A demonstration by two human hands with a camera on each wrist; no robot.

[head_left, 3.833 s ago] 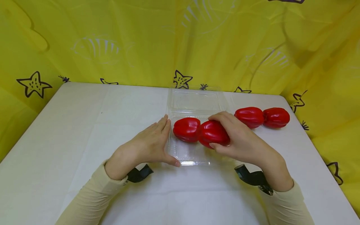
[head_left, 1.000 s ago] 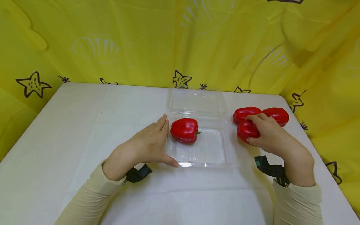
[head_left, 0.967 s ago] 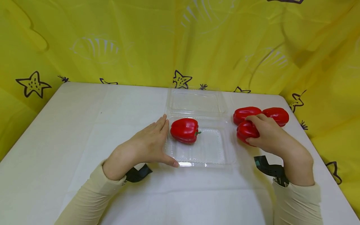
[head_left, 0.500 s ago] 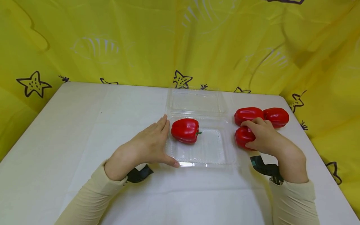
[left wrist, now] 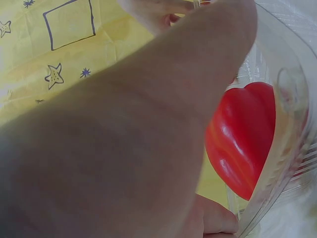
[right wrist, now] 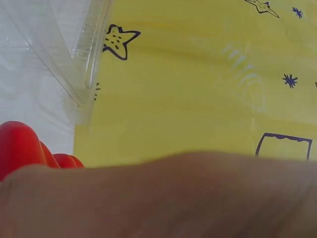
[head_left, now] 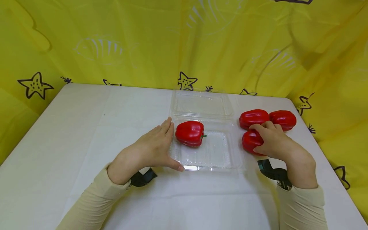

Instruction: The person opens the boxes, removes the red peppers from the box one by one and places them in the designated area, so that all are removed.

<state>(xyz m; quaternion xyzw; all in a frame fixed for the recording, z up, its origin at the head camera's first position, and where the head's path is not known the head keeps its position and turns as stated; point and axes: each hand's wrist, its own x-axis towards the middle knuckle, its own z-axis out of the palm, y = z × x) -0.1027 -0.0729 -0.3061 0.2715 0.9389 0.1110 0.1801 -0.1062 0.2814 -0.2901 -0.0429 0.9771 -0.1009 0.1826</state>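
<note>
One red bell pepper with a green stem lies on its side in the left part of a clear plastic clamshell box. My left hand lies along the box's left wall, fingers straight and thumb at the front corner. In the left wrist view that pepper shows behind the clear wall. To the right of the box, my right hand grips another red bell pepper between thumb and fingers; the hand hides its right end. Two more red peppers, a left one and a right one, lie just behind it.
The box's clear lid lies folded back toward the rear of the table. A white cloth covers the table. Yellow patterned curtain hangs behind and at both sides.
Earlier my right hand held a pepper at the right part of the box; now it holds one on the table right of it, moved slightly forward toward me. My left hand has stayed put.
</note>
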